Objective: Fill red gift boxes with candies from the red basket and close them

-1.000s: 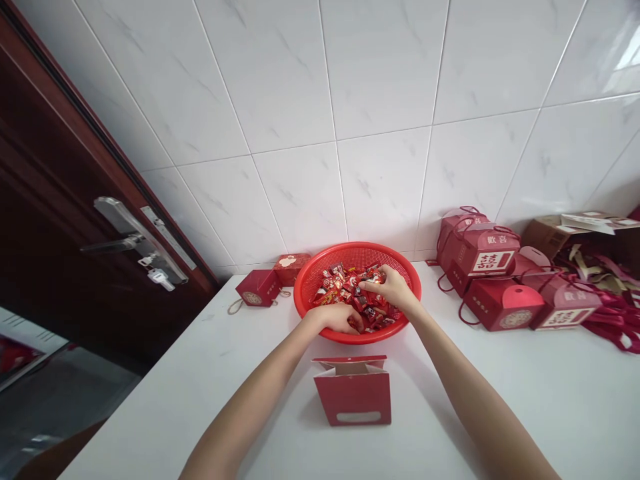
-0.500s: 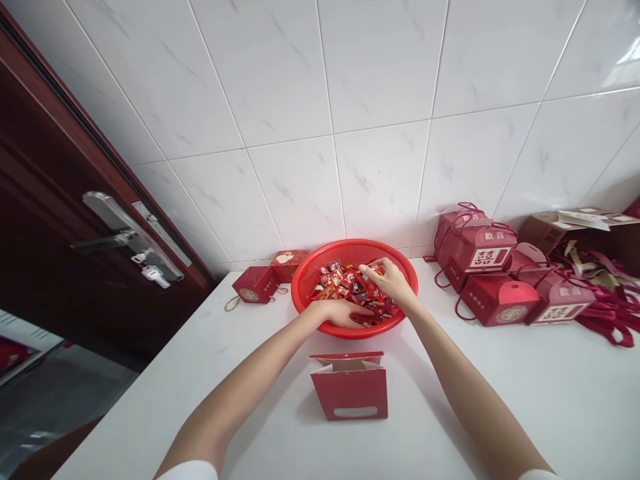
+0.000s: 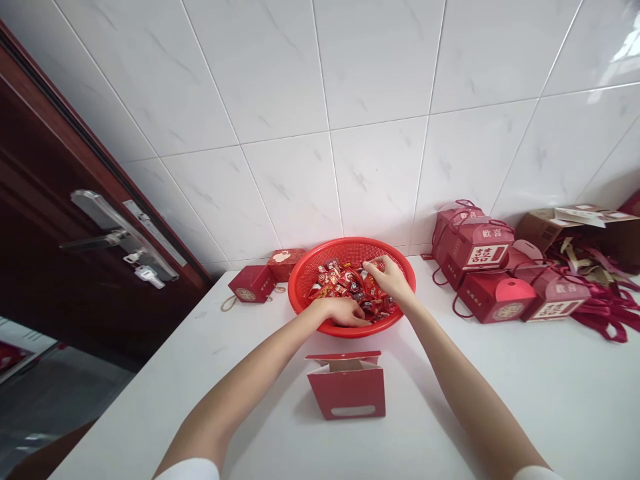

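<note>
A red perforated basket [image 3: 301,280] stands against the wall, holding many small wrapped candies [image 3: 333,280]. Inside its front part, my left hand [image 3: 346,311] rests on the candies with curled fingers; whatever is under the fingertips is hidden. My right hand [image 3: 390,277] is over the basket's right side, thumb and fingers bent together, and I cannot make out what is between them. In front of the basket a red paper box [image 3: 347,393] stands upright with its top open, touched by neither hand.
Two small red boxes [image 3: 251,283] sit left of the basket. Several red gift boxes [image 3: 483,250] are piled at the right, beside a cardboard carton [image 3: 537,228] and dark red ribbons [image 3: 607,313]. A brown door [image 3: 45,167] with keys is at the left.
My left hand's fingers have curled in more among the candies. My right hand has shifted slightly within the basket. The whole view has moved a little.
</note>
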Motion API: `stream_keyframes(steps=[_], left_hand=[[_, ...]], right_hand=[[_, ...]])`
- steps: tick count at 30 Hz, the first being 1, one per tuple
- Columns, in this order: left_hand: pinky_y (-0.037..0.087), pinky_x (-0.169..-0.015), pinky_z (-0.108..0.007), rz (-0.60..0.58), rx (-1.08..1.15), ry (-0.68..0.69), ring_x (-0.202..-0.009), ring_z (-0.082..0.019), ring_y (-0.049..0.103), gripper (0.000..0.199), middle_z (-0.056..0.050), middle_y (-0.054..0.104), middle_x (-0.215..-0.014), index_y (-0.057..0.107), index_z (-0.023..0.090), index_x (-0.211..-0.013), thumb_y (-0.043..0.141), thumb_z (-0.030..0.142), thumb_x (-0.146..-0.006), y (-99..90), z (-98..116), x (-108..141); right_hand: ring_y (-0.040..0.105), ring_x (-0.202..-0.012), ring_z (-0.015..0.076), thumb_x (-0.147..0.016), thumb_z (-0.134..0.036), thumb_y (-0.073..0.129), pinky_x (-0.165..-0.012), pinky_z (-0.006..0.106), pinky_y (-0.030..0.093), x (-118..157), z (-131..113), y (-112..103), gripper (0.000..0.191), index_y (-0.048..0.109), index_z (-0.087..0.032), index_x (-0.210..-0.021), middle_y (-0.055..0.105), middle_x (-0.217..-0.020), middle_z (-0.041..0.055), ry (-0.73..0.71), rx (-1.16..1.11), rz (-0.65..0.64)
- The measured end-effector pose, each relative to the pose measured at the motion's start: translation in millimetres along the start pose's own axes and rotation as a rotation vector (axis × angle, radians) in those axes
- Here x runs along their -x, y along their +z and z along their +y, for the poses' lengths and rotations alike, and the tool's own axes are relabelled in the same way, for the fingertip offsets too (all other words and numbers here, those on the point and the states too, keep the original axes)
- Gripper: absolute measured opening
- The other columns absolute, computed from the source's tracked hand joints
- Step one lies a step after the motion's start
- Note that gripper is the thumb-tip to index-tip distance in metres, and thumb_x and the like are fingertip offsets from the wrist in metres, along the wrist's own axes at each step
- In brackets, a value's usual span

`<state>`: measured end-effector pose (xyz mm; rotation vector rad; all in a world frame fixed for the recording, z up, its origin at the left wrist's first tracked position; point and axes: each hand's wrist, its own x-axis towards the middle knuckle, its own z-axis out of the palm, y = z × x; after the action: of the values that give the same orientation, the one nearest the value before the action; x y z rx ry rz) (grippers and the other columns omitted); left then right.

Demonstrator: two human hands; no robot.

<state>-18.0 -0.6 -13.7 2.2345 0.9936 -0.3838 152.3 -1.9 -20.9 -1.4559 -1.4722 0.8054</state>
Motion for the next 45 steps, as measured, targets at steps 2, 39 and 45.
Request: stream_keyframes(steps=[2,39,45], left_hand=[[0.039,-0.062,-0.025,-0.003,0.009,-0.009,-0.062,-0.015,0.053,0.024,0.001,0.067,-0.067,0.07,0.022,-0.067,0.061,0.041,-0.078,-0.4,1.7,-0.9],[0.044,-0.083,-0.032,0.773,0.767,-0.001,-0.084,-0.022,0.06,0.056,-0.005,0.069,-0.074,0.071,0.015,-0.078,0.055,0.068,-0.084,-9.3,-19.5,12.6],[0.044,-0.091,-0.034,0.775,0.765,0.014,-0.093,-0.022,0.061,0.06,-0.006,0.072,-0.089,0.073,0.014,-0.09,0.053,0.071,-0.085,-8.5,-18.1,13.6]], right_hand=[[0.06,-0.073,0.0195,-0.077,-0.063,0.064,-0.062,0.029,0.044,0.7,-0.6,-1.0,0.046,0.058,-0.022,-0.098,0.065,-0.079,0.0014,-0.009,-0.003,0.036],[0.067,-0.065,0.0174,-0.065,-0.039,0.073,-0.061,0.03,0.054,6.0,-11.0,-11.0,0.03,0.059,-0.022,-0.086,0.072,-0.084,0.0008,0.055,-0.574,-0.115],[0.067,-0.071,0.0178,-0.067,-0.039,0.074,-0.065,0.031,0.056,9.1,-13.7,-11.8,0.03,0.06,-0.022,-0.086,0.072,-0.088,0.001,0.029,-0.566,-0.148]])
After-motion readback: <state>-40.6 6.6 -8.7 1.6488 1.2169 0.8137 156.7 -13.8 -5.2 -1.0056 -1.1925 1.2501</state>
